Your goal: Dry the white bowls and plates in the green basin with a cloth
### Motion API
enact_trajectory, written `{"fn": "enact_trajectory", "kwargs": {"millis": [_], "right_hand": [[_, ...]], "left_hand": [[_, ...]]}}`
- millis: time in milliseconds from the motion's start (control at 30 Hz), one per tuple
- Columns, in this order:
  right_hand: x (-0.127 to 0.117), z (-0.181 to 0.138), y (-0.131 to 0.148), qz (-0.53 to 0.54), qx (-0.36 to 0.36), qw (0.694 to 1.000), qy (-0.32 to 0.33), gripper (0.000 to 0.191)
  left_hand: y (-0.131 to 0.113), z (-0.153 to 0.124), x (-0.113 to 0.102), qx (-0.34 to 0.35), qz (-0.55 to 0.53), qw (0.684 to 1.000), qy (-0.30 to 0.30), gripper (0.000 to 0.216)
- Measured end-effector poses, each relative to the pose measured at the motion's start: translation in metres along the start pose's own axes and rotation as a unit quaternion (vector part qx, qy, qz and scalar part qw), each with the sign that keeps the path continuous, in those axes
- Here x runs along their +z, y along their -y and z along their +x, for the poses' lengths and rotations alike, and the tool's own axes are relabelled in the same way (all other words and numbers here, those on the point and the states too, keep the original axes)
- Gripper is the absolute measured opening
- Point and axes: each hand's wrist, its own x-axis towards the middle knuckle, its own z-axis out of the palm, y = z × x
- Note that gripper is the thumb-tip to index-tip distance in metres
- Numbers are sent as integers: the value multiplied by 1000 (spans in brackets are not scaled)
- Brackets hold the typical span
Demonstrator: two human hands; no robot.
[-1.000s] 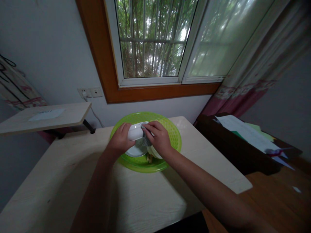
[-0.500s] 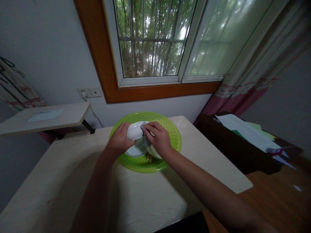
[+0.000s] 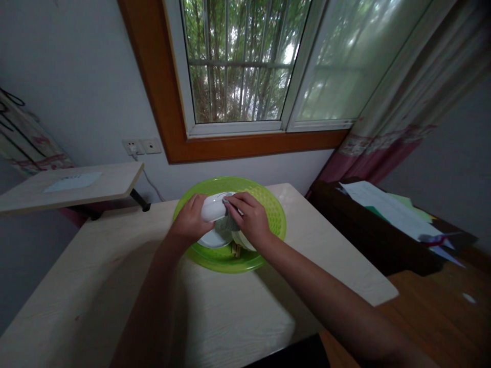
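My left hand (image 3: 187, 221) is closed round the left end of a white bowl (image 3: 213, 208), which is tipped on its side. At the bowl's right rim, the fingers of my right hand (image 3: 251, 217) pinch a thin grey cloth (image 3: 229, 223) that hangs below them. Both hands are above a bright green plastic basket (image 3: 280, 217). Inside it lie a white plate (image 3: 215, 239), a pale round dish (image 3: 243, 242) partly hidden by my right hand, and small light-brown pieces (image 3: 235, 250) too small to name.
The basket stands on a pale wooden table (image 3: 226, 312) under a window. A raised wooden shelf (image 3: 115, 181) is at the left, near a wall socket (image 3: 133, 147) with a plugged-in cable. Papers (image 3: 387, 209) lie on a dark surface to the right.
Almost nothing differs. Both hands keep their grip on the bowl and the cloth, with only a very slight shift.
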Motion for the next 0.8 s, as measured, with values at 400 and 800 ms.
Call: {"fn": "enact_trajectory", "kwargs": {"millis": [400,800], "right_hand": [[1,-1,-2,0,7,1000,0,23],[-1,0,1,12,14,1000,-12,16]], "left_hand": [[-1,0,0,6,6,1000,1,48],[-2,0,-2,11,15,1000,0,47]]}}
